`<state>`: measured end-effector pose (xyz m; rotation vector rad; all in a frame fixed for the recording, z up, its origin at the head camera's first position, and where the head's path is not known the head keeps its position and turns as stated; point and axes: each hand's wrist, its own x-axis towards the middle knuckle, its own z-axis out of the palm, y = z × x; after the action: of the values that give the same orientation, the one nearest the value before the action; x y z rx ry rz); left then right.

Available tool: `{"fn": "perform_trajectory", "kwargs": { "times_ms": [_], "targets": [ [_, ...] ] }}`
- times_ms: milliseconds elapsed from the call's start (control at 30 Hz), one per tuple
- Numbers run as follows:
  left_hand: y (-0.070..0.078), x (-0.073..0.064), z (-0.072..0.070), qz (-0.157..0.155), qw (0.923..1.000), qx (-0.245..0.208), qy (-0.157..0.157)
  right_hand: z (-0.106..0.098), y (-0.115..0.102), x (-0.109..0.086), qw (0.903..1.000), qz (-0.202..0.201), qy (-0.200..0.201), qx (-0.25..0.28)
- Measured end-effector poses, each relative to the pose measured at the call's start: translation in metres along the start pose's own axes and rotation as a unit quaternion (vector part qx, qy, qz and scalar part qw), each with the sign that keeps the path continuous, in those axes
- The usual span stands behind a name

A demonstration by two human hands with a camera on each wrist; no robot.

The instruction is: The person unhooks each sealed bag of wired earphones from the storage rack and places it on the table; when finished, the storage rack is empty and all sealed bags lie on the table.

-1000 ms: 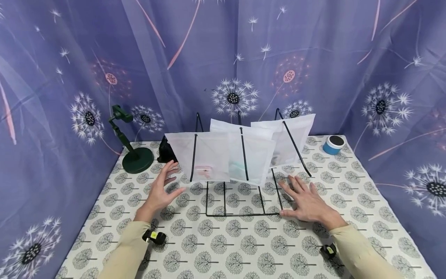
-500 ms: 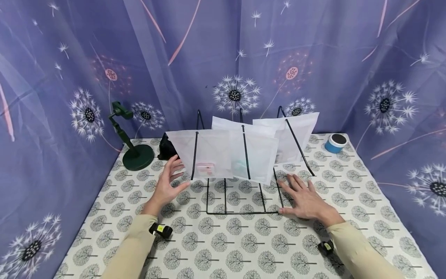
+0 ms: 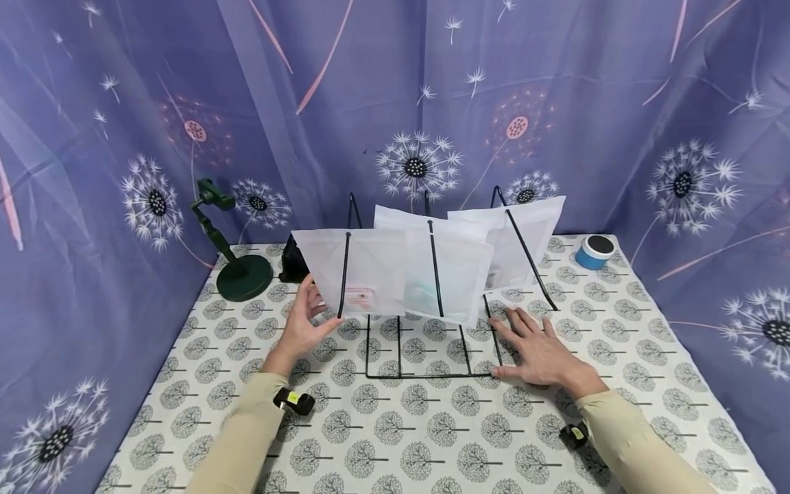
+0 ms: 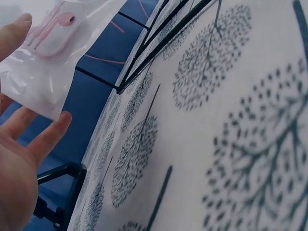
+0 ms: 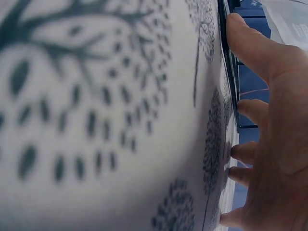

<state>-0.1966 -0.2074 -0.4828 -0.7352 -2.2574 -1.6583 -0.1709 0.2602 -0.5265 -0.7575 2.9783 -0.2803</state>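
A black wire rack (image 3: 432,376) holds three translucent white zip pouches. Pink earphones (image 4: 65,20) show inside the left pouch (image 3: 385,261); a pale green item shows through the middle pouch (image 3: 463,274). The right pouch (image 3: 531,240) leans farther back, its contents unclear. My left hand (image 3: 302,329) is at the left pouch's lower left edge, thumb in front and fingers partly behind it; I cannot tell how firmly they touch. My right hand (image 3: 540,353) lies spread at the rack's right front corner, thumb at the base wire and fingertips down on the cloth.
A dark green stand (image 3: 243,278) with a jointed arm is at the back left. Beside it a black object (image 3: 293,261) is partly hidden by the left pouch. A blue and white round container (image 3: 594,254) with a dark top stands at the back right. Purple curtains enclose the table.
My left hand has moved right and slightly up to the left pouch's edge. The right hand stays at the rack's corner. The head view has shifted slightly.
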Motion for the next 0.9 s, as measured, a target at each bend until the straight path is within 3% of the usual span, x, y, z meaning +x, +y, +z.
{"fn": "perform_trajectory", "kwargs": {
  "times_ms": [400,667,900],
  "targets": [
    [-0.012,0.006,0.014,0.042,0.9966,-0.071,0.006,0.000,0.000,0.001,1.0000,0.003,-0.005,0.001],
    [-0.011,0.007,0.022,0.032,0.9932,-0.107,0.032,-0.001,-0.002,0.000,1.0000,0.003,-0.008,0.001],
    [-0.035,0.004,0.027,0.010,0.9908,-0.128,0.043,0.000,-0.001,0.000,0.9999,0.006,-0.010,-0.001]
  ]
}}
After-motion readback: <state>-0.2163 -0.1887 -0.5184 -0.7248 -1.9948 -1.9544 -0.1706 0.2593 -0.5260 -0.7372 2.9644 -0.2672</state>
